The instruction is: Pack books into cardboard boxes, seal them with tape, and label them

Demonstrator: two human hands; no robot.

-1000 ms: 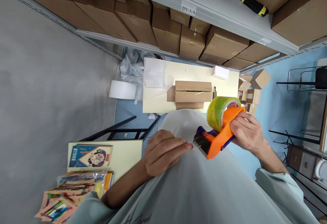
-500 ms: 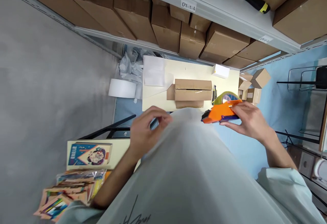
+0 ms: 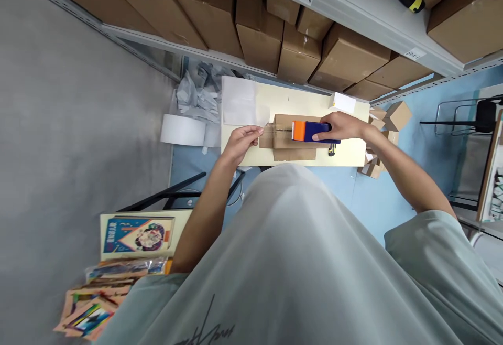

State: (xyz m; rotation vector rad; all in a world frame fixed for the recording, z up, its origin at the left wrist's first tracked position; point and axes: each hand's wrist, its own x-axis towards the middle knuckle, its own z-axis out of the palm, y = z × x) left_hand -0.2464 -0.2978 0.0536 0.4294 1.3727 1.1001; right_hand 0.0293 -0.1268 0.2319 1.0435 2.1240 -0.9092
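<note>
A long brown cardboard box [image 3: 283,141] lies on the cream table [image 3: 291,93], with side flaps spread out at its left and front. My right hand [image 3: 338,127] is closed around an orange and dark blue tape dispenser [image 3: 305,130], which is over the box's top seam. At the box's left end my left hand [image 3: 244,141] pinches thumb and fingers together. A faint clear strip of packing tape [image 3: 271,130] runs from those fingertips towards the dispenser. Partly hidden by the dispenser, a utility knife [image 3: 332,150] sits to the right of the box.
White sheets [image 3: 239,99] and a small white box [image 3: 342,103] rest on the table. Left of it stand a white roll [image 3: 183,130] and crumpled wrapping [image 3: 198,98]. Shelves of cartons [image 3: 257,35] overhang the back. A book [image 3: 139,235] lies at lower left.
My right hand has brought the tape dispenser left and over the box, turning it. My left hand has moved forward to the box's left end and now pinches the tape.
</note>
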